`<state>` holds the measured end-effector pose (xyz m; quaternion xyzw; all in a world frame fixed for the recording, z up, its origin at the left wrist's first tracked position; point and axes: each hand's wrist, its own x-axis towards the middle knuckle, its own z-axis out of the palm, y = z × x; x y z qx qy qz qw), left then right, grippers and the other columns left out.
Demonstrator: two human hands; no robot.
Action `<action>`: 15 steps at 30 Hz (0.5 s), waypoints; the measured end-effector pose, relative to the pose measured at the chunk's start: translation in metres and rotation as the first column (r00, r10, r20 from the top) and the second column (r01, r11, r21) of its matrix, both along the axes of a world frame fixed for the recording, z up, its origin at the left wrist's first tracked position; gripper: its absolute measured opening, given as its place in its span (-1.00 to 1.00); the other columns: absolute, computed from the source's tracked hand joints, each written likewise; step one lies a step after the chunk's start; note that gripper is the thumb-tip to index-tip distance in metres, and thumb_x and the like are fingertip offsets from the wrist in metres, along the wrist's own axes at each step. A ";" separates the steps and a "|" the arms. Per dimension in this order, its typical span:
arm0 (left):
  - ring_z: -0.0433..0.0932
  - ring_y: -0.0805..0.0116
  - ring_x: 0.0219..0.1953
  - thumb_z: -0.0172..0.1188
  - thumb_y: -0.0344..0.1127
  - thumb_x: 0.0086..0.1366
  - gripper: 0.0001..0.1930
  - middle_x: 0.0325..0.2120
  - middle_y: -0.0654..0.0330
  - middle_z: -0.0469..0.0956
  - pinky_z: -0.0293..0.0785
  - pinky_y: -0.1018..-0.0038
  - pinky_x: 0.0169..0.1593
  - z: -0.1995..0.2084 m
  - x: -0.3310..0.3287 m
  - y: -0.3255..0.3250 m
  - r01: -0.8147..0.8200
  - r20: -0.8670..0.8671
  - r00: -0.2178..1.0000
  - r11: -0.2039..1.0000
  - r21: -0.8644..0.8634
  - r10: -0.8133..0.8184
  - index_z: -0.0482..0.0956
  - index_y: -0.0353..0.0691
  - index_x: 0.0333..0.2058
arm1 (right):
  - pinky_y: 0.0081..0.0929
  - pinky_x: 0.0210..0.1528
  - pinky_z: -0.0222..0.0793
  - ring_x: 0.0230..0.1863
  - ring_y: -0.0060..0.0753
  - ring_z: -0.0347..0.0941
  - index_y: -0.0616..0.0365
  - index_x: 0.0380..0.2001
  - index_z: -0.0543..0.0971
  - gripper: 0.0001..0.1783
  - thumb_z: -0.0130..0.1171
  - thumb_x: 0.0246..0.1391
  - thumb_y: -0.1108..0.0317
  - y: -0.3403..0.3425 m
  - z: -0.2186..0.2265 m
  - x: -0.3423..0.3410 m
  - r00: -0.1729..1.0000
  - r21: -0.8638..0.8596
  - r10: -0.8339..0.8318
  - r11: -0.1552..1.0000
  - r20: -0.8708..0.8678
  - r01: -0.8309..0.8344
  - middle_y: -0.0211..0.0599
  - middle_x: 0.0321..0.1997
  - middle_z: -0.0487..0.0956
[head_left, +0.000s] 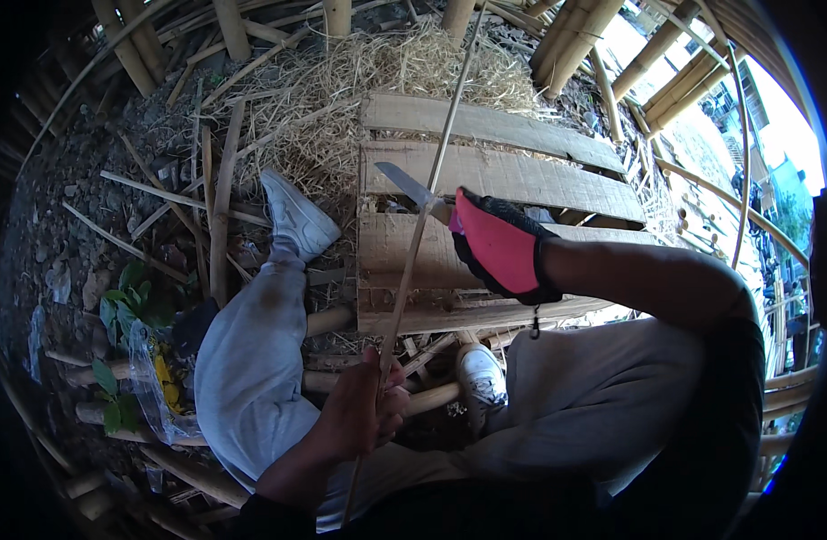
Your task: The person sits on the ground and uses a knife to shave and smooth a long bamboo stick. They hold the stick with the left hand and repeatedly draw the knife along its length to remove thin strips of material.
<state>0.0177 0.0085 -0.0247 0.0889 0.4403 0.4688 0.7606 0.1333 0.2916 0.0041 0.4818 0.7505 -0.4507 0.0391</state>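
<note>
A long, thin bamboo strip runs steeply from my lap up past the far edge of the wooden slats. My bare left hand is closed round its lower part. In a pink and black glove, my right hand grips a knife by its handle, most of which the glove hides. The blade points up and to the left. Its base meets or overlaps the strip; whether the edge touches it I cannot tell.
A slatted wooden pallet lies before me, with a heap of pale shavings beyond. Bamboo poles stand at the back. Loose sticks lie left, near a clear plastic bag and green leaves. My shoes flank the pallet's near-left side.
</note>
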 end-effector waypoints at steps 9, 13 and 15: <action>0.05 0.64 -0.80 -0.35 0.39 0.44 -0.43 -0.73 0.46 0.11 -0.05 0.60 -0.73 -0.002 -0.006 0.001 -0.071 -0.085 0.994 0.997 0.009 0.072 0.24 0.00 -0.37 | -0.45 -0.52 0.30 -0.65 -0.55 0.34 0.06 -0.67 0.40 -0.20 -0.38 0.36 -0.37 0.000 0.057 -0.030 0.978 0.055 -0.206 0.977 -0.039 0.208 -0.48 -0.78 0.29; 0.06 0.64 -0.80 -0.35 0.38 0.45 -0.45 -0.76 0.46 0.09 -0.05 0.61 -0.73 0.000 -0.008 -0.001 -0.036 0.044 0.998 0.999 -0.003 0.036 0.26 0.02 -0.36 | -0.55 -0.51 0.28 -0.61 -0.63 0.32 0.06 -0.51 0.50 -0.33 -0.23 0.37 -0.28 -0.032 0.060 -0.022 0.993 -0.190 -0.101 0.978 -0.056 0.089 -0.57 -0.64 0.39; 0.00 0.64 -0.85 -0.35 0.36 0.46 -0.47 -0.80 0.46 0.09 -0.09 0.63 -0.77 -0.004 -0.012 0.001 -0.056 0.121 0.991 0.997 -0.044 0.061 0.26 0.05 -0.39 | -0.57 -0.50 0.28 -0.58 -0.65 0.32 0.07 -0.43 0.56 -0.41 -0.10 0.36 -0.22 -0.029 0.059 -0.018 0.986 -0.223 0.004 0.974 -0.164 -0.041 -0.59 -0.59 0.43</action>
